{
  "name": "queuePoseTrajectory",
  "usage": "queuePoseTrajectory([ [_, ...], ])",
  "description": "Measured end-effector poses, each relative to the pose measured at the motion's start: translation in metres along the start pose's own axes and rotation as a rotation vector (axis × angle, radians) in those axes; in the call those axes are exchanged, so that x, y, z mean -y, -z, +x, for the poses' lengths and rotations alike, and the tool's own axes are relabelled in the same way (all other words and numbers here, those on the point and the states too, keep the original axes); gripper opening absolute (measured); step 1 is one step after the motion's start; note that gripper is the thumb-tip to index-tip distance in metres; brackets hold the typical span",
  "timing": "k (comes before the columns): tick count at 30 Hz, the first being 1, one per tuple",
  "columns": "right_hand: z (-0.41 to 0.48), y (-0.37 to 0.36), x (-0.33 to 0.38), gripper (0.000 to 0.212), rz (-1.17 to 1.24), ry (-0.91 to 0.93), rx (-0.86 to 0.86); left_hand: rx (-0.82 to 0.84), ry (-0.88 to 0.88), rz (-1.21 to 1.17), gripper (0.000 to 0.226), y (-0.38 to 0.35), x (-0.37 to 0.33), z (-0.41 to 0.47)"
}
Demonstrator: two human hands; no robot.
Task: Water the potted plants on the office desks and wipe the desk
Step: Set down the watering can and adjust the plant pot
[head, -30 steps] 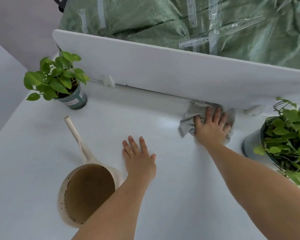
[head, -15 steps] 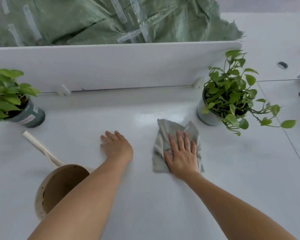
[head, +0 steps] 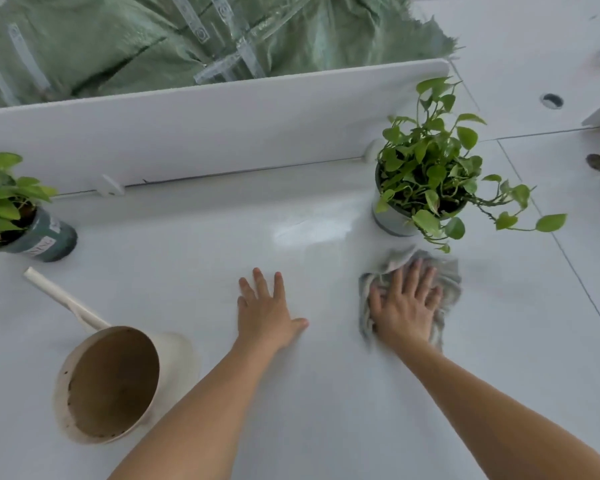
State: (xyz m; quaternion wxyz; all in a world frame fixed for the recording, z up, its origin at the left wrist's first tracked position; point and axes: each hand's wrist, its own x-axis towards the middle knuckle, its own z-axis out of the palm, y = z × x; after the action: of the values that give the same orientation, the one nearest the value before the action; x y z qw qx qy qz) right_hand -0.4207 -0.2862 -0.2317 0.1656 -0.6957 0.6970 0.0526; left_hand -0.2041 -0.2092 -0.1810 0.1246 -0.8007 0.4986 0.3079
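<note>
On the near side of the right potted plant [head: 426, 174], the person's right hand [head: 404, 306] lies flat, fingers spread, pressing the grey cloth [head: 449, 282] on the white desk [head: 326, 410]. The left hand [head: 264, 310] rests open on the desk, holding nothing. Wiping seems the step in hand; next the cloth should sweep left, around the watering can [head: 115, 382].

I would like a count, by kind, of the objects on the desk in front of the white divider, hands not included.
Potted plants: 2, the left plant and the right plant
Watering can: 1
Cloth: 1
Total: 4
</note>
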Motion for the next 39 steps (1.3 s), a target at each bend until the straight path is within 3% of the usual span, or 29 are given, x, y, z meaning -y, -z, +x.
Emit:
queuePoseTrajectory([
  [2, -0.016, -0.011, 0.029, 0.083, -0.059, 0.276, 0.056, -0.052, 0.073, -0.067, 0.1, -0.004, 0.01, -0.006],
  [5, 0.013, -0.005, 0.067, 0.083, -0.107, 0.485, 0.106, -0.008, 0.212, -0.109, 0.111, -0.006, 0.027, -0.013],
  [9, 0.099, 0.01, 0.138, 0.078, -0.148, 0.483, 0.057, 0.07, 0.177, -0.084, 0.137, -0.005, 0.034, -0.015],
  [13, 0.139, 0.004, 0.208, 0.083, -0.073, 0.391, 0.011, 0.052, 0.174, -0.074, 0.143, -0.014, 0.04, -0.013],
  [17, 0.107, -0.013, 0.234, 0.077, -0.159, 0.74, 0.062, 0.042, 0.196, -0.063, 0.144, -0.015, 0.043, -0.009],
  [20, 0.08, -0.016, 0.196, 0.075, -0.234, 0.899, 0.111, 0.069, 0.222, -0.052, 0.146, -0.013, 0.043, -0.01],
  [25, 0.055, -0.003, 0.09, 0.077, -0.225, 0.788, 0.123, 0.101, 0.24, -0.067, 0.147, -0.005, 0.041, -0.011],
  [34, 0.001, 0.021, -0.083, 0.075, -0.156, 0.395, 0.11, 0.103, 0.269, 0.024, 0.137, 0.004, 0.025, -0.019],
  [36, -0.009, 0.029, -0.102, 0.077, -0.14, 0.325, 0.122, 0.085, 0.238, 0.053, 0.116, 0.009, 0.012, -0.023],
  [39, -0.015, 0.05, -0.104, 0.068, 0.019, 0.232, 0.164, 0.009, 0.114, -0.095, 0.054, 0.023, -0.013, -0.022],
])
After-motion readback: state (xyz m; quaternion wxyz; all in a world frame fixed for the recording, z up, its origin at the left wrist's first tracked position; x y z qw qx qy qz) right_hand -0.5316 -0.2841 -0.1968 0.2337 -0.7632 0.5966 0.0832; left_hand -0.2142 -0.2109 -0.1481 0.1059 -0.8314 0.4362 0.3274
